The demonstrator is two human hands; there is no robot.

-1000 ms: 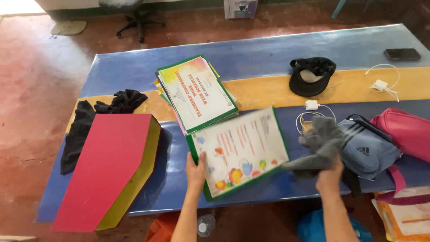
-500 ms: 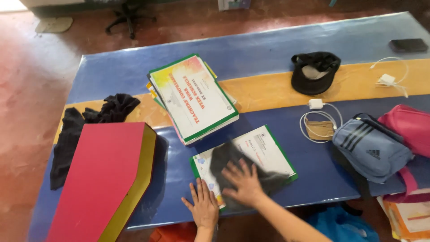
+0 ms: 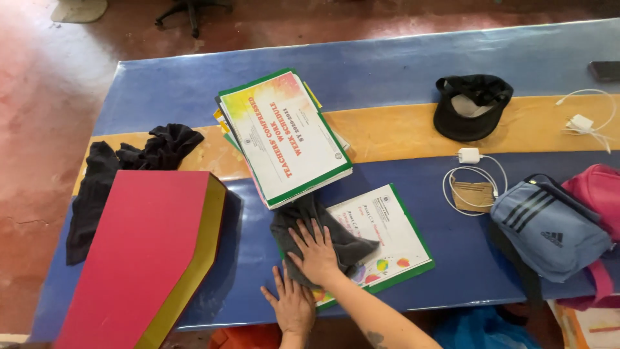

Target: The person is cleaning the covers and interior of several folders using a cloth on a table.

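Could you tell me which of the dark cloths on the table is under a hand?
The grey cloth on the green-edged sheet, pressed by the right hand; the black cloth lies untouched at the table's left end.

the cloth (image 3: 310, 226) lies on the folder (image 3: 387, 239), just before the stack of folders (image 3: 284, 136). the box (image 3: 142, 252) sits left, the bag (image 3: 549, 226) right, the cap (image 3: 471, 106) behind.
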